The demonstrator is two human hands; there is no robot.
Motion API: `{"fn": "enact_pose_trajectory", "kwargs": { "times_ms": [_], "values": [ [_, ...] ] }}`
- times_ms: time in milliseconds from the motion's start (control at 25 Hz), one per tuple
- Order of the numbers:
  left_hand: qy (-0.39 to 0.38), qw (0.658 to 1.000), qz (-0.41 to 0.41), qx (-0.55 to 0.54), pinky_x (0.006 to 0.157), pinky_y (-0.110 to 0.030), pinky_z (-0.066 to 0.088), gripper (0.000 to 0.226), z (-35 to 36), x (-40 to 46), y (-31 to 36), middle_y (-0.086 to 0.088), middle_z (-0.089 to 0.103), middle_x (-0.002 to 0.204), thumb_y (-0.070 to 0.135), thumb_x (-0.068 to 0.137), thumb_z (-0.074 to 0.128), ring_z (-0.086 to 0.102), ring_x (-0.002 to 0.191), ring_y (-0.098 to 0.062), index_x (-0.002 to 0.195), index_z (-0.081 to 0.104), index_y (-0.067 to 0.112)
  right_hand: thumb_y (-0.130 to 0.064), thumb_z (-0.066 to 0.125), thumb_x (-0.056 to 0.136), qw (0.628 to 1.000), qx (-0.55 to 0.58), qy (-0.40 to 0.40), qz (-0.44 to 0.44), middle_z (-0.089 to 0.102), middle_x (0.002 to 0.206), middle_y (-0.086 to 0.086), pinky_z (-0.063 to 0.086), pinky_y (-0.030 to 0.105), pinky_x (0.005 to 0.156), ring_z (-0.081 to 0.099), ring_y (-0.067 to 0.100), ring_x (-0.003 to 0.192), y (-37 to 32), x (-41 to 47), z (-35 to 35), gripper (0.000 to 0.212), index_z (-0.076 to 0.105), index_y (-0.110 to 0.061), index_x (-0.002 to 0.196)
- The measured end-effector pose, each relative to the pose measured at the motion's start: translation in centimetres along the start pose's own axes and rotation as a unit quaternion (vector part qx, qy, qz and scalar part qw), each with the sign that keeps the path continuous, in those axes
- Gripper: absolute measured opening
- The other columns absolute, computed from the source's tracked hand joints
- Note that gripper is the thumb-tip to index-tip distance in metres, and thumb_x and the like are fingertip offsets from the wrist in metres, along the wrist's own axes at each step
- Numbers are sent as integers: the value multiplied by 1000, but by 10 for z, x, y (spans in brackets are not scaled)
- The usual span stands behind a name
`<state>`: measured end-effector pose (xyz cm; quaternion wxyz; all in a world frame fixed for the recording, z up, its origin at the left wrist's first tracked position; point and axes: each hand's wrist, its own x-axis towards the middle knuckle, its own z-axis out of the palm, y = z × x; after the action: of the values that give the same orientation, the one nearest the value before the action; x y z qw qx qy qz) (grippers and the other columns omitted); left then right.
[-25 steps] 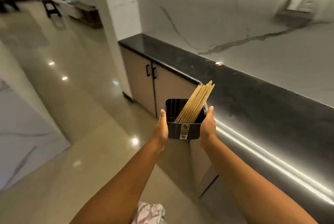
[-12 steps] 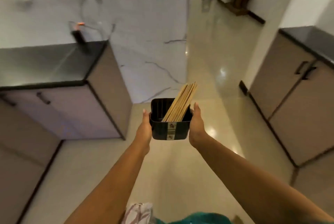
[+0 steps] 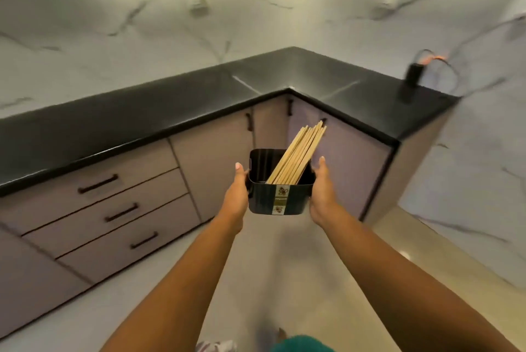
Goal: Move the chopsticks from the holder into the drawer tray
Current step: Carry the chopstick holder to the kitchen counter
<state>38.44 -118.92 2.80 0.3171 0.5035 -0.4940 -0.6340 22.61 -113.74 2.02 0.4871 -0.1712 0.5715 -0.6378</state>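
Holder (image 3: 280, 199) of chopsticks (image 3: 299, 158) between hands

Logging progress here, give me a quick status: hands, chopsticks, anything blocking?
Left hand and right hand grip the holder between them. Chopsticks inside, leaning right. Drawers all shut; nothing in the way.

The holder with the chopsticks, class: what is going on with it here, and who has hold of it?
A person carries the black holder between both hands, the left hand on one side and the right hand on the other. The wooden chopsticks are in it, leaning to the right over its rim. The person faces the corner of a black counter; the three drawers at the left are all closed, so nothing is moved yet.
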Motion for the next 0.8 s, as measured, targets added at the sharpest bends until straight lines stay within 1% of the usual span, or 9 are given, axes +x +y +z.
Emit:
{"fn": "enact_pose_trajectory", "kwargs": {
  "times_ms": [80, 240, 360, 400, 480, 520, 560, 680, 800],
  "values": [
    [55, 998, 8, -28, 106, -39, 30, 62, -54, 34, 11, -6, 45, 144, 62, 93, 19, 40, 132, -25, 138, 44, 27, -62, 27, 95, 998, -16, -61, 17, 66, 120, 6, 45, 31, 71, 61, 18, 105, 7, 45, 66, 60, 57, -23, 130],
    [166, 984, -21, -68, 109, -41, 29, 65, -157, 90, 32, -10, 46, 142, 62, 93, 22, 41, 131, -26, 137, 44, 20, -60, 27, 96, 977, -72, -187, 74, 67, 118, 6, 44, 31, 66, 62, 16, 99, 23, 120, 196, 57, 54, -24, 132],
    [232, 966, -48, -106, 106, -40, 32, 68, -226, 120, 51, -11, 46, 142, 63, 92, 25, 43, 129, -27, 140, 39, 18, -60, 27, 96, 956, -116, -257, 81, 69, 107, 0, 44, 29, 64, 63, 12, 94, 36, 152, 292, 52, 60, -29, 122],
    [258, 957, -55, -122, 103, -39, 34, 69, -246, 128, 55, -11, 45, 142, 64, 91, 26, 43, 129, -27, 141, 37, 17, -59, 27, 97, 950, -128, -273, 80, 69, 102, -3, 45, 29, 67, 63, 10, 93, 41, 159, 321, 49, 63, -30, 113],
    [310, 938, -56, -147, 99, -38, 36, 69, -291, 142, 63, -10, 45, 142, 64, 91, 28, 44, 128, -26, 142, 35, 18, -57, 28, 97, 934, -146, -313, 88, 69, 106, -1, 46, 35, 88, 61, 14, 104, 56, 172, 379, 47, 66, -31, 104],
    [326, 931, -50, -159, 99, -39, 35, 68, -313, 148, 63, -9, 45, 141, 63, 91, 30, 45, 127, -26, 142, 34, 18, -57, 28, 97, 926, -152, -332, 93, 68, 113, 1, 43, 40, 100, 59, 18, 111, 63, 178, 404, 49, 66, -29, 109],
    [340, 924, -40, -173, 100, -40, 36, 66, -335, 154, 63, -8, 46, 141, 61, 92, 34, 46, 125, -25, 142, 33, 18, -58, 28, 96, 919, -158, -348, 99, 66, 120, 3, 39, 43, 106, 57, 20, 116, 69, 185, 429, 52, 64, -27, 116],
    [378, 904, -11, -199, 95, -37, 40, 57, -402, 181, 66, -6, 46, 138, 48, 91, 47, 48, 116, -20, 138, 36, 18, -58, 29, 96, 906, -165, -377, 98, 59, 131, 4, 35, 42, 109, 54, 18, 120, 85, 202, 502, 49, 61, -30, 121],
    [387, 906, 0, -174, 100, -39, 35, 58, -469, 223, 73, -4, 44, 139, 48, 89, 47, 43, 123, -22, 140, 37, 21, -54, 32, 97, 906, -158, -385, 82, 59, 133, 5, 31, 46, 114, 49, 21, 127, 99, 227, 572, 49, 58, -26, 129]
  ]
}}
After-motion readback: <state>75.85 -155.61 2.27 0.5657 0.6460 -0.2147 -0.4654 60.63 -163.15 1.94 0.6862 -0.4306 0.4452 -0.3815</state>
